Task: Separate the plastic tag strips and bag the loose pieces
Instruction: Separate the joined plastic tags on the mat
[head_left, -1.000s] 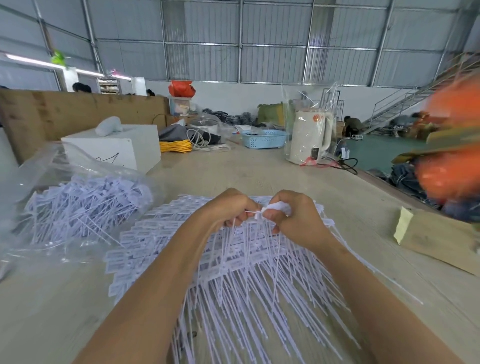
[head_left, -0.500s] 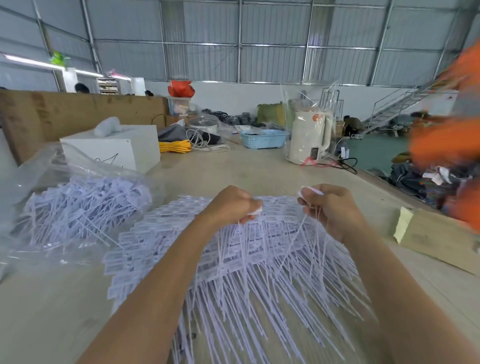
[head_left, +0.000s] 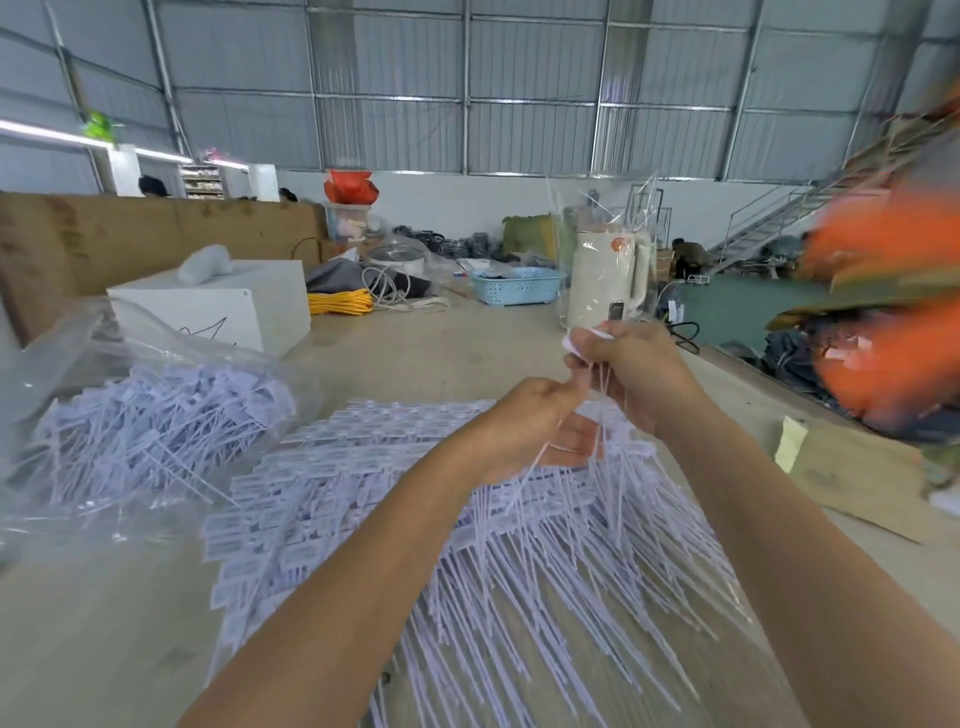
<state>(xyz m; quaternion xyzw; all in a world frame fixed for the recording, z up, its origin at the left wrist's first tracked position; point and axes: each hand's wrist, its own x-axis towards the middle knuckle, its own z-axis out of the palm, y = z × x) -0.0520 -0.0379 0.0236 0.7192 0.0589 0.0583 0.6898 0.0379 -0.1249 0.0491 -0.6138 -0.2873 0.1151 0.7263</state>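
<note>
- Many plastic tag strips (head_left: 395, 499) lie fanned on the table (head_left: 104, 649) beneath our forearms, heads joined in rows; we judge most of the separating is left.
- One small bunch of tags (head_left: 584, 340) rises in our right hand (head_left: 639, 379), fingers curled round the white heads, thin tails hanging down.
- Our left hand (head_left: 524, 426) sits just below, fingertips pinching those tails.
- Beside the pile on the left, a clear bag (head_left: 130, 415) holds a heap of loose pieces, so bagging looks well begun.
- Beyond stand a white box (head_left: 218, 306), a blue basket (head_left: 517, 286) and a kettle (head_left: 608, 280).
</note>
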